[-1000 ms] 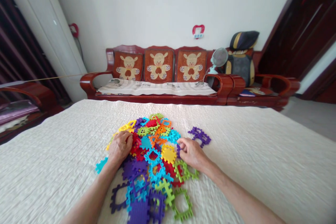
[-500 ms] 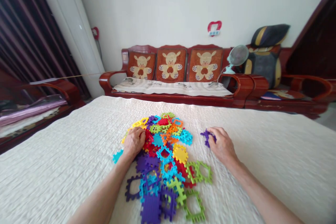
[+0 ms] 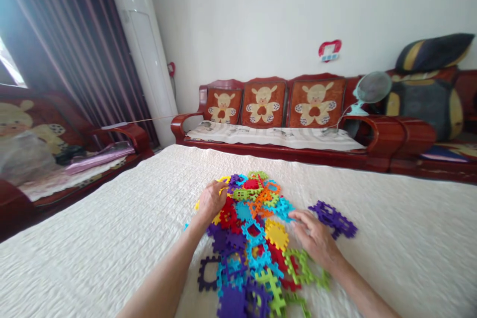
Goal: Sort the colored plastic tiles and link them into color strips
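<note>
A heap of colourful toothed plastic building tiles lies on the cream bedspread. At the heap's far left, my left hand (image 3: 213, 202) is closed, fingers bent down among the tiles; yellow tiles (image 3: 224, 179) show by its fingertips, but what it grips is hidden. My right hand (image 3: 316, 237) is open and holds nothing, its fingers reaching toward light blue tiles (image 3: 284, 208) at the heap's right edge. Right of that hand lie purple tiles (image 3: 337, 218), apart from the heap. A yellow square tile (image 3: 277, 234) and green frame tiles (image 3: 298, 264) sit near the right hand.
The bedspread (image 3: 122, 238) spreads around the heap. Beyond it stands a wooden sofa (image 3: 268, 147) with bear-patterned cushions (image 3: 262, 104). A small fan (image 3: 372, 88) is at the right; a wooden chair arm (image 3: 137, 136) and a tall white cabinet (image 3: 149, 54) are at the left.
My right hand has let go of the purple tiles, which now lie to the right, and has moved toward the light blue ones. My left hand stays at the heap. The view has turned left.
</note>
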### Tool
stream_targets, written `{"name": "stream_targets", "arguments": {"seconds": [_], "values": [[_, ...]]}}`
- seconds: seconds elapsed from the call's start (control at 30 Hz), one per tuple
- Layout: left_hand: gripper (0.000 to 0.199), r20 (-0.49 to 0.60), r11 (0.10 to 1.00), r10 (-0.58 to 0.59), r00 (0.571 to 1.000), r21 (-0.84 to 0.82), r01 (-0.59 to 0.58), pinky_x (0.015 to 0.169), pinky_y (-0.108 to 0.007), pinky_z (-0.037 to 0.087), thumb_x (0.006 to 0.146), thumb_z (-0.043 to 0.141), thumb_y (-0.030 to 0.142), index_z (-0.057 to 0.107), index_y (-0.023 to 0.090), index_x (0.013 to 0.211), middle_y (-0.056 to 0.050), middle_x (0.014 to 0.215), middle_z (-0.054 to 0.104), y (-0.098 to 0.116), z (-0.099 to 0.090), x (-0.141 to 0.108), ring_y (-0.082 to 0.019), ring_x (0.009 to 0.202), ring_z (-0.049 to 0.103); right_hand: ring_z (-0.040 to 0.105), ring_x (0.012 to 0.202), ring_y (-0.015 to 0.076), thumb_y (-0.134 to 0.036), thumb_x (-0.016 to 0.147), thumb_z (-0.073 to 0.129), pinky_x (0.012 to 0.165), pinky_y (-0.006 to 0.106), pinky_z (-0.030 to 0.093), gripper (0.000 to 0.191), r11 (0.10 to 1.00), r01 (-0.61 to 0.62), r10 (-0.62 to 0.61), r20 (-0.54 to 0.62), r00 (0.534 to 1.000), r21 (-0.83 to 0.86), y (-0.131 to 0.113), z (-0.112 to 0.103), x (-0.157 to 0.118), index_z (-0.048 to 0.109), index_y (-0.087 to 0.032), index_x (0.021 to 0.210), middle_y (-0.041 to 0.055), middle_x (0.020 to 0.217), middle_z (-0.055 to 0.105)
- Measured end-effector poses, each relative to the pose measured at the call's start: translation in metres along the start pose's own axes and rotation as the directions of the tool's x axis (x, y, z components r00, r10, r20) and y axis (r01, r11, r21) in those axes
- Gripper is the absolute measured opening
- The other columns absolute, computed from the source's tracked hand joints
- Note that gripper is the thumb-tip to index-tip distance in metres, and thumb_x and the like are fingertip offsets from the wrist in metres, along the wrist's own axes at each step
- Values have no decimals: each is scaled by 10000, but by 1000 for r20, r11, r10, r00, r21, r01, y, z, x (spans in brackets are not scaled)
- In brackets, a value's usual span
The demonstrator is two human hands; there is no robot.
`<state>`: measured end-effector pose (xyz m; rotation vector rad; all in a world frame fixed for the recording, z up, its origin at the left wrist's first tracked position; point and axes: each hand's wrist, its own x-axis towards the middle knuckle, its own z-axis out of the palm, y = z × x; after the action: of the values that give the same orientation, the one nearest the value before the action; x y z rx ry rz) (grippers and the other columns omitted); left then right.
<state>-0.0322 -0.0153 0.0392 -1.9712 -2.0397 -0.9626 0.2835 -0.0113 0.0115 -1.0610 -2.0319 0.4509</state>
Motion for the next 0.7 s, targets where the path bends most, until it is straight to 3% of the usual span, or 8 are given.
{"name": "stream_targets", "arguments": {"seconds": [0.17,0.33,0.5,0.7], "values": [[348,95,998,49,994,33,-52,905,-310,433,786,493,212,603,172,1114,-90,1104,638,-2,16,37,-206,1016,584,597,954,221,-342,826,448,819,369,492,227,1000,28,-28,11,1000,-9,3,1,1,624,-217,894,76,990,642],[516,222,997,5,975,69,-21,970,-340,388,812,499,384,497,109,1248,-154,1266,538,-10,38,68,-255,1164,502,598,933,221,-322,821,457,826,368,484,209,998,53,-53,-6,999,-17,2,2,1,633,-220,864,73,957,647],[508,361,998,22,932,47,-41,988,-347,372,840,451,428,475,173,1279,-104,1270,552,-15,41,65,-233,1162,510,594,933,214,-319,823,452,828,356,478,214,998,59,-59,-2,998,-22,2,2,1,635,-216,864,71,955,646],[455,354,999,38,934,-51,-21,956,-288,401,791,515,354,560,203,1218,-56,1212,604,-9,22,50,-200,1077,567,588,953,212,-347,833,448,847,353,466,245,999,40,-40,31,999,-23,0,0,1,639,-204,888,75,977,641]]}}
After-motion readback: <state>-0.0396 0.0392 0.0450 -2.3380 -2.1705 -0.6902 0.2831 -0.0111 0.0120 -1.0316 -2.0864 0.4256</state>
